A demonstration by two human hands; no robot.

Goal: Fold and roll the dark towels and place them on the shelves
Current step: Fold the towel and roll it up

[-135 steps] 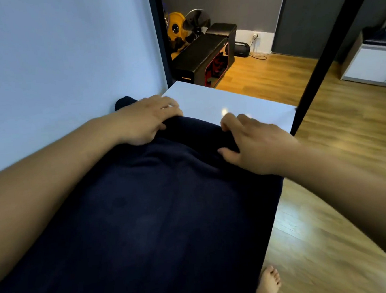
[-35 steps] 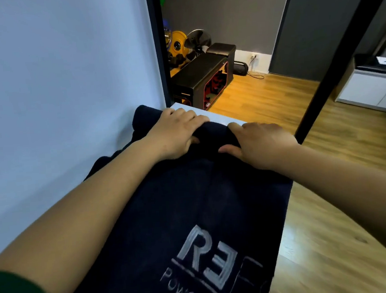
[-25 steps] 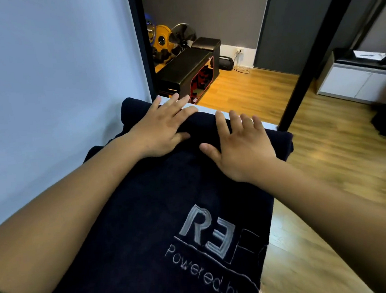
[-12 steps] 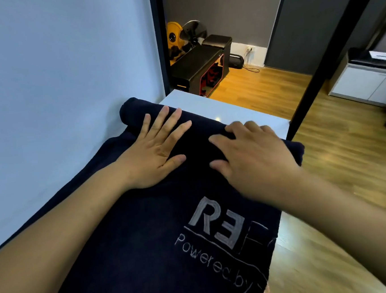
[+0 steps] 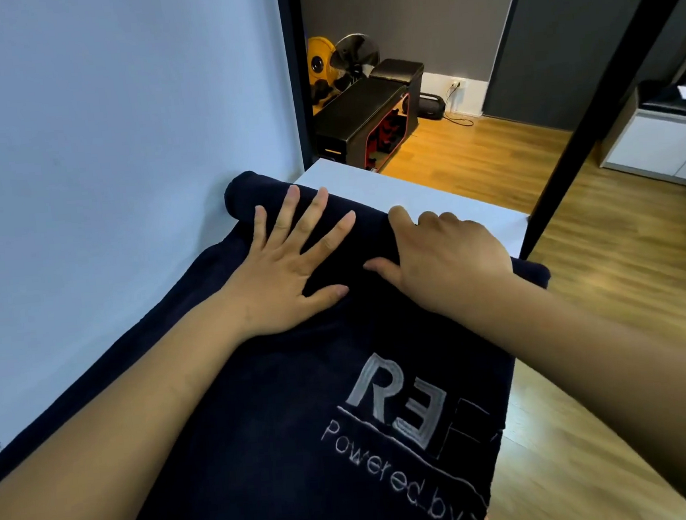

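- Closest to the camera, the dark towel [image 5: 291, 451] lies flat and unrolled along a white surface [image 5: 431, 194], with its grey stitched lettering [image 5: 395, 404] facing up. Its left edge runs against the pale wall [image 5: 116, 155]. Its right edge reaches the surface's rim, above the wooden floor [image 5: 625, 276].
- Further along, both forearms reach across the flat cloth to the far end, where the towel is wound into a roll [image 5: 244, 193] lying crosswise.
- The left hand [image 5: 288, 273] lies flat on the roll with its fingers straight and spread, pressing down and gripping nothing.
- The right hand [image 5: 445, 259], just beside it, has its fingers curled over the top of the roll and its thumb on the near side, so it holds the cloth.
- Judged from this, the rolling is early: most of the length is not yet wound.
- The hands work unevenly, one pressing and one gripping, which may let the roll turn faster on one side and come out cone-shaped.
- The roll's right end sits at the rim beside the black post [image 5: 594, 113]. A drift that way could tip it off onto the floor.
- Loose pressure would leave a slack core that unwinds when lifted.
- Beyond the roll the surface is bare, and past it are a black bench [image 5: 361, 113], a yellow weight plate [image 5: 317, 61] and a white cabinet [image 5: 663, 149].
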